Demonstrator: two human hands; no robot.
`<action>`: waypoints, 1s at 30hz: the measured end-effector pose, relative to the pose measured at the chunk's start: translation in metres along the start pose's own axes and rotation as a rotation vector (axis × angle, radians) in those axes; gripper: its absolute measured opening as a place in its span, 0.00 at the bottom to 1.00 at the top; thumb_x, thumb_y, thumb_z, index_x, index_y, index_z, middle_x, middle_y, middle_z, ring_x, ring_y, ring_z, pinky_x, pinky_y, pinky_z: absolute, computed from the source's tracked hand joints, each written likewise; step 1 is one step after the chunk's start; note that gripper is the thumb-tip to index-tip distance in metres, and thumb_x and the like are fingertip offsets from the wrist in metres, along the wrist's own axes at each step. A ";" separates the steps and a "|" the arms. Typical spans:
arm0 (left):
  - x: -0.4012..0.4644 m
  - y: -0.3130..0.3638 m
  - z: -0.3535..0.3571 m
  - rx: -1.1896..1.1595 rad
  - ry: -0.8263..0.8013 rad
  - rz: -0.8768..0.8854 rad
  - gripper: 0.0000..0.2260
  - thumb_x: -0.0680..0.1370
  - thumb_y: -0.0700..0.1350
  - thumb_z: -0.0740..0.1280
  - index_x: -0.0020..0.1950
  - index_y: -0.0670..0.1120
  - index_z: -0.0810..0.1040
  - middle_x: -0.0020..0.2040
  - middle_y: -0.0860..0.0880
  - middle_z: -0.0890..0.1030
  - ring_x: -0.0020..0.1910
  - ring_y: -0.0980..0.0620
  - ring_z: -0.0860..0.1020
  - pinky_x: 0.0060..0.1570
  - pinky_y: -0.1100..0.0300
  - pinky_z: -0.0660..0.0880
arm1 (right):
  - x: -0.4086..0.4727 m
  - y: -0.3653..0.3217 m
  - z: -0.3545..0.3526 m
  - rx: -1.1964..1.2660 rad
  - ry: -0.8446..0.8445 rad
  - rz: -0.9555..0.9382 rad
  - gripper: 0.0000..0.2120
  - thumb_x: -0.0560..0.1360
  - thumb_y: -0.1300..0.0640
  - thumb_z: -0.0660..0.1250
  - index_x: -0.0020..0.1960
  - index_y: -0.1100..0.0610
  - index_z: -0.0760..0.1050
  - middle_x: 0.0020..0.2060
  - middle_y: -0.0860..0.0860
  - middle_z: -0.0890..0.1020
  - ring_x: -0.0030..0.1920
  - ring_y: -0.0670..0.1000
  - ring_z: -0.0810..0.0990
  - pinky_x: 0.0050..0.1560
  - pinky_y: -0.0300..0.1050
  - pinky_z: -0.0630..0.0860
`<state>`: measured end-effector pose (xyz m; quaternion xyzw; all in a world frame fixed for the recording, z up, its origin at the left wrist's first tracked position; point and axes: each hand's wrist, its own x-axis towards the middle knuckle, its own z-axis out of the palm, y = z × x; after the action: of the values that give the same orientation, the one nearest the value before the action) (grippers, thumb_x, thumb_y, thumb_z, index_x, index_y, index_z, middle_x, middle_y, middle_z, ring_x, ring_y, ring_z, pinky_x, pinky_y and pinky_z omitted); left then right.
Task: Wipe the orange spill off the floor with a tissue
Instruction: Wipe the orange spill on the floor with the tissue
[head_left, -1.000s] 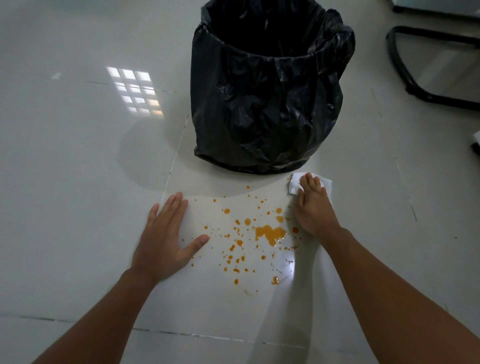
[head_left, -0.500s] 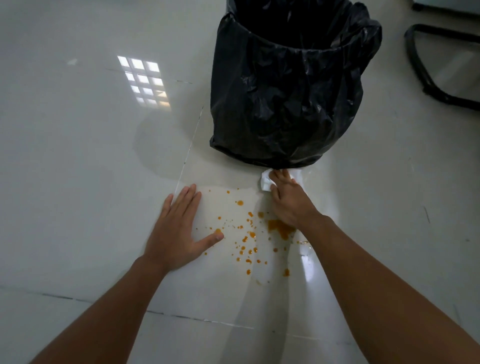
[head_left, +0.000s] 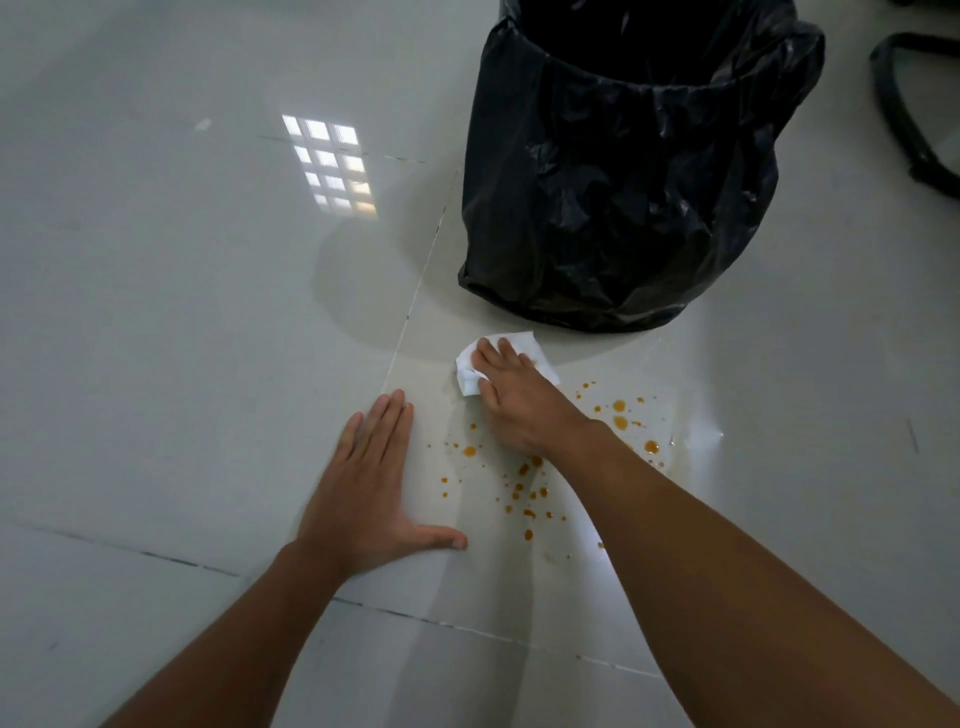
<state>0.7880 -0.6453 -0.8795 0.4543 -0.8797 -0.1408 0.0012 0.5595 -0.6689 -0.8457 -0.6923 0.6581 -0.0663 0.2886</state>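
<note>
An orange spill (head_left: 524, 486) of scattered drops dots the glossy pale floor tile (head_left: 182, 322) in front of me. My right hand (head_left: 519, 402) presses a white tissue (head_left: 522, 343) flat on the floor with straight fingers, at the far left edge of the drops, just before the bin. Part of the spill is hidden under my right wrist and forearm. More drops (head_left: 621, 415) lie to the right of that arm. My left hand (head_left: 363, 493) rests flat on the floor, fingers straight and thumb spread, left of the spill.
A bin lined with a black plastic bag (head_left: 623, 182) stands just beyond the tissue. A black chair base (head_left: 914, 130) curves along the right edge. Tile seams run past my left hand and across the floor below both forearms.
My right hand slid the tissue leftward along the bin's foot, crossing over the spill. The large orange puddle is now under my arm. My left hand stayed planted.
</note>
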 end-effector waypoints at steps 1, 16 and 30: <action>-0.004 -0.001 0.001 -0.003 0.004 -0.006 0.68 0.58 0.87 0.55 0.82 0.40 0.46 0.84 0.44 0.46 0.82 0.50 0.42 0.80 0.48 0.44 | -0.001 -0.002 0.001 0.006 -0.007 -0.006 0.24 0.84 0.58 0.46 0.79 0.60 0.48 0.79 0.54 0.49 0.79 0.52 0.44 0.76 0.45 0.42; -0.014 0.003 0.001 0.039 0.015 -0.038 0.66 0.62 0.86 0.52 0.81 0.38 0.41 0.83 0.41 0.44 0.82 0.47 0.41 0.80 0.45 0.46 | -0.014 -0.012 0.010 0.111 -0.061 -0.078 0.23 0.83 0.59 0.48 0.78 0.58 0.56 0.79 0.50 0.55 0.78 0.47 0.48 0.73 0.37 0.43; -0.017 0.003 0.002 0.113 -0.030 -0.112 0.67 0.60 0.87 0.47 0.81 0.36 0.46 0.83 0.39 0.45 0.82 0.43 0.43 0.79 0.38 0.47 | -0.012 -0.012 0.016 0.132 -0.021 -0.105 0.22 0.84 0.60 0.48 0.78 0.58 0.56 0.79 0.51 0.53 0.79 0.49 0.45 0.73 0.38 0.40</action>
<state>0.7954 -0.6293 -0.8786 0.4999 -0.8593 -0.0976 -0.0456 0.5759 -0.6523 -0.8500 -0.7059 0.6123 -0.1173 0.3363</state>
